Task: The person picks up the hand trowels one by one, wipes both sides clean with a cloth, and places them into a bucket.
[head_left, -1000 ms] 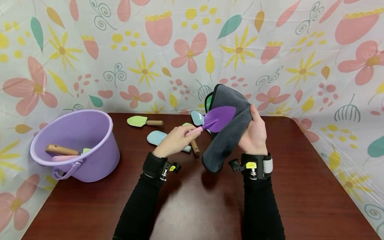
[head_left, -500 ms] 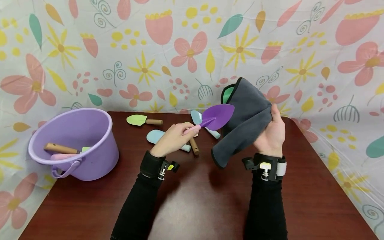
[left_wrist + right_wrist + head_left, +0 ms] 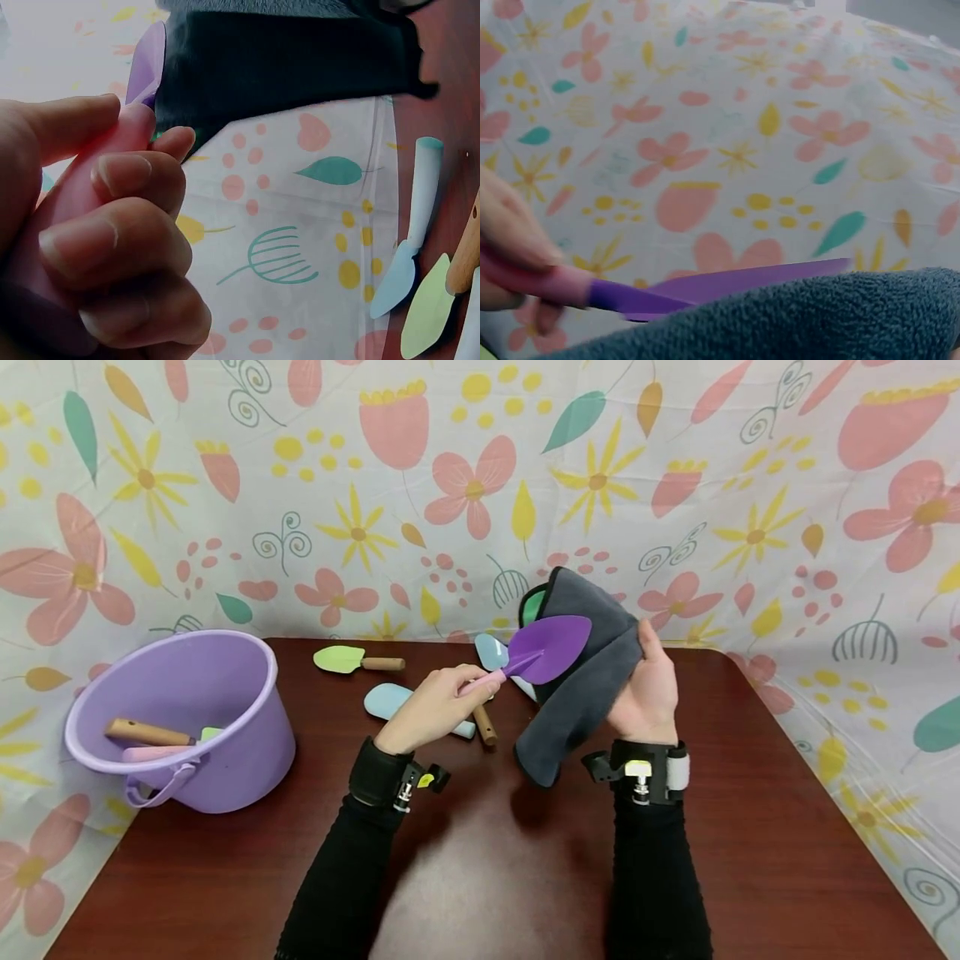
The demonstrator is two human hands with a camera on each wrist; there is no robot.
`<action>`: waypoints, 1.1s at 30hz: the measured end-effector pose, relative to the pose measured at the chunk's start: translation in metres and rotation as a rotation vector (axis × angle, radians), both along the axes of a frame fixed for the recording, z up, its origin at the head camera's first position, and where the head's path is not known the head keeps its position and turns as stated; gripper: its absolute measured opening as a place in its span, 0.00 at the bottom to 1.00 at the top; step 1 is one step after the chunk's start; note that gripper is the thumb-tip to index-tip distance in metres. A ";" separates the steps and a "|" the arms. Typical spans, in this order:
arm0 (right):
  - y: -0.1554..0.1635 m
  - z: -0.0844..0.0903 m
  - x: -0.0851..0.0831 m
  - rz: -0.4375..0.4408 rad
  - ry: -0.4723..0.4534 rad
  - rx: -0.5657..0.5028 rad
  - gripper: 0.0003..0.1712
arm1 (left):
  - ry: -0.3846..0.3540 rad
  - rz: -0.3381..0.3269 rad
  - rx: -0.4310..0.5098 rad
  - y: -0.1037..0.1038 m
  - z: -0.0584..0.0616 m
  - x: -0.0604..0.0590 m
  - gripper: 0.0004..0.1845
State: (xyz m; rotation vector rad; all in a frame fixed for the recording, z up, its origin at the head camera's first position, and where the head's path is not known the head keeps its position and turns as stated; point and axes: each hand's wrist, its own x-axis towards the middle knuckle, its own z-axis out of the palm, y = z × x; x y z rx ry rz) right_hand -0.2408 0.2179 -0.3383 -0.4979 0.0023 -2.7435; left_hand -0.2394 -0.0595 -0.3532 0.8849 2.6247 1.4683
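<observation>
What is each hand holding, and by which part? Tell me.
The left hand grips the purple trowel by its pink handle; the right hand holds the grey cloth around its middle.

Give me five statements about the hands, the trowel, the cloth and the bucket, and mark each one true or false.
1. The left hand grips the purple trowel by its pink handle. True.
2. The right hand holds a grey cloth against the trowel's blade. True.
3. The purple bucket holds nothing. False: a wooden-handled tool and a pink handle lie in it.
4. The bucket stands on the person's right. False: it stands on the left side of the table.
5. A green trowel with a wooden handle lies on the table behind the left hand. True.
</observation>
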 end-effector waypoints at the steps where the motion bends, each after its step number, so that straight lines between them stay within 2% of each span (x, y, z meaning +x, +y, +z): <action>1: -0.004 0.000 0.000 0.000 0.001 0.019 0.27 | -0.005 -0.003 0.002 0.000 0.000 0.001 0.14; 8: -0.026 -0.003 0.003 0.033 -0.045 0.106 0.26 | 0.004 -0.023 0.038 0.001 0.000 0.001 0.19; 14: -0.035 -0.003 0.005 0.056 -0.011 0.108 0.27 | 0.004 -0.014 0.046 0.002 -0.003 0.000 0.21; 25: -0.033 -0.001 0.005 0.024 0.025 0.151 0.31 | 0.006 0.016 0.034 -0.001 -0.005 -0.004 0.19; 33: -0.029 0.000 0.006 0.023 -0.010 0.125 0.32 | 0.013 0.016 0.018 -0.003 -0.006 -0.007 0.20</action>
